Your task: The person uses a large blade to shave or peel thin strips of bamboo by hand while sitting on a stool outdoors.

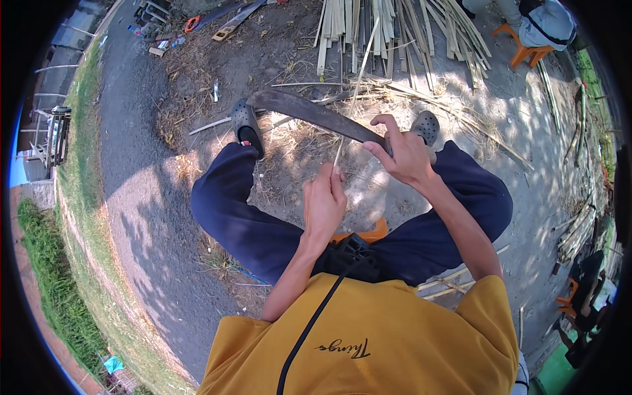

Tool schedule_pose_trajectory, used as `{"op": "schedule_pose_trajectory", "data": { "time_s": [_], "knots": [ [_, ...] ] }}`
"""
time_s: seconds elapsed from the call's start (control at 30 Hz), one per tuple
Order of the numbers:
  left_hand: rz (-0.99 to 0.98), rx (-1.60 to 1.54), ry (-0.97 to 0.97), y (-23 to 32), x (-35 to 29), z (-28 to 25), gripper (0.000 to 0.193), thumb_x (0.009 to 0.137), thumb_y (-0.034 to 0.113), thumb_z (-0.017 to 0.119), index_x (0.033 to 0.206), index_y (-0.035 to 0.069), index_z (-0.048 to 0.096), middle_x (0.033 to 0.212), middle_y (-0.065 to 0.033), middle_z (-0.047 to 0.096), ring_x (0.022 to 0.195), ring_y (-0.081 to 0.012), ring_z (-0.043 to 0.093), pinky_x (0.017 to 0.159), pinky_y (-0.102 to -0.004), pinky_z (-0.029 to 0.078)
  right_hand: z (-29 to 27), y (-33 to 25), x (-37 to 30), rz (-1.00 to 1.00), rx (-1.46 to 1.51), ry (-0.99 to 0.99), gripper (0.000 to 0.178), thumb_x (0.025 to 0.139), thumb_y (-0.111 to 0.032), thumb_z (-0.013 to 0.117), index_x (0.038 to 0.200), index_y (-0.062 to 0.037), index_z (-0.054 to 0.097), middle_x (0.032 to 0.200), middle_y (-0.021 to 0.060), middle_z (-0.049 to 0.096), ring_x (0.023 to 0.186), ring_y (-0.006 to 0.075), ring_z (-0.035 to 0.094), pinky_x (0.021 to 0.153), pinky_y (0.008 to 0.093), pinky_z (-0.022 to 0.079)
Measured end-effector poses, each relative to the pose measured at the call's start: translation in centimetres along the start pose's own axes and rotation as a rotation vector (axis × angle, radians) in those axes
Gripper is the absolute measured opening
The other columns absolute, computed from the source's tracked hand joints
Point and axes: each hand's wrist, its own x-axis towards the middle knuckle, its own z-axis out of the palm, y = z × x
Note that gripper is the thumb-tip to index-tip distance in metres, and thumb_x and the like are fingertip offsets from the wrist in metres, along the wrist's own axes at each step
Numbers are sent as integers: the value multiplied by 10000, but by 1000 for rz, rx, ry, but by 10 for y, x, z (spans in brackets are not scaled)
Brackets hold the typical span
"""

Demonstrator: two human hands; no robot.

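My left hand is closed around the near end of a thin bamboo strip, which slants up and away from me past the blade. In my right hand is a machete with a long, dark, curved blade. Its handle is mostly hidden by my fingers; the index finger is raised and the thumb lies near the base of the blade. The blade points left, toward my left shoe, and crosses close to the strip. Whether blade and strip touch, I cannot tell.
A large pile of split bamboo strips lies ahead. Shavings litter the ground between my grey clogs. Two handsaws lie at the far left. Another person sits on an orange stool at the far right.
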Motion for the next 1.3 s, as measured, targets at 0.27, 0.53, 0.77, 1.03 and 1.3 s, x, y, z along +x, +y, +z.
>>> {"op": "schedule_pose_trajectory", "data": {
  "time_s": [0.27, 0.53, 0.77, 1.03, 1.3],
  "knots": [
    [33, -8, 23, -6, -10, -1, 207, 1062, 97, 512, 910, -2, 611, 615, -195, 567, 487, -324, 575, 516, -434, 397, 4, 3, -1, -1, -29, -87, 552, 1012, -590, 591, 1283, -114, 522, 479, 72, 516, 458, 336, 603, 483, 456, 438],
    [-30, -4, -60, -30, -67, -8, 109, 1023, 46, 546, 935, 1, 590, 645, -224, 610, 628, -443, 666, 541, -502, 477, 4, 55, 35, 238, -11, 0, 572, 1011, -620, 566, 1271, -112, 533, 551, 88, 608, 531, 333, 645, 563, 477, 469],
    [-58, 97, -48, -43, -63, -27, 186, 1053, 82, 527, 895, 2, 584, 618, -202, 573, 534, -381, 616, 506, -443, 416, 13, 27, 22, 93, -98, -7, 598, 994, -648, 571, 1266, -118, 527, 506, 92, 566, 489, 349, 628, 501, 462, 465],
    [-50, 181, -86, -48, -80, -43, 131, 1030, 69, 558, 915, 6, 568, 695, -229, 650, 671, -449, 678, 563, -522, 498, 4, 60, 53, 161, -160, -27, 618, 1001, -644, 569, 1254, -82, 517, 552, 110, 599, 570, 364, 667, 565, 487, 511],
    [-88, 138, -69, -71, -82, -54, 128, 1033, 69, 552, 926, 4, 576, 710, -228, 664, 708, -453, 685, 585, -519, 515, -9, 53, 43, 238, -24, 82, 569, 1021, -591, 573, 1296, -97, 505, 578, 116, 615, 570, 364, 654, 563, 465, 464]
  ]
}}
